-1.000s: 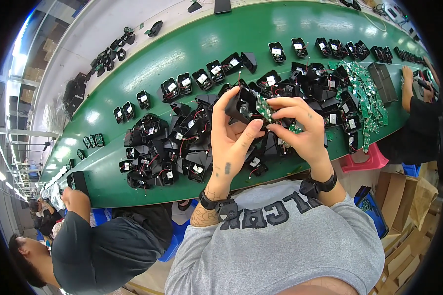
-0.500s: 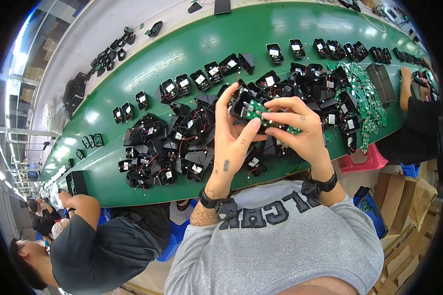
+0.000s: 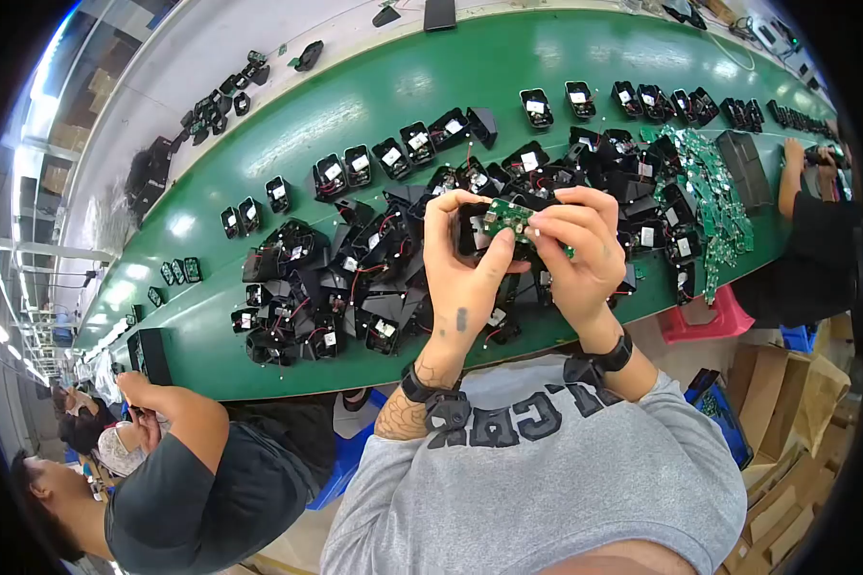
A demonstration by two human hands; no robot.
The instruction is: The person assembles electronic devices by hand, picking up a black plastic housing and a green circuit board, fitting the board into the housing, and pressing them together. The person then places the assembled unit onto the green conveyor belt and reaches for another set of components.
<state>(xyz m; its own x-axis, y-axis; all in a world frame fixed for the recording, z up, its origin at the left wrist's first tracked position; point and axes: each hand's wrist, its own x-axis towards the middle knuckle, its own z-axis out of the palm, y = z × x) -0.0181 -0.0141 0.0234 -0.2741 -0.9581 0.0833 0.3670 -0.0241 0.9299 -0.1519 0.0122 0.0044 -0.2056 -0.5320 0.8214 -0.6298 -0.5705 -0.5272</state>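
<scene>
My left hand is wrapped round a black plastic housing, its thumb pressing on a small green circuit board. The board lies tilted at the housing's opening. At the board's right end, the fingertips of my right hand pinch its edge. Both hands are raised over a heap of similar black housings with red wires and white labels. How far the board sits inside the housing is hidden by my fingers.
Loose green circuit boards are piled on the green table, right of the heap. Housings stand in a row along the far side. A black bin stands beyond the boards. Co-workers sit left and right.
My left index finger, stretched upward before, has bent down round the housing. Both hands have come closer together, and the board has turned more level between them.
</scene>
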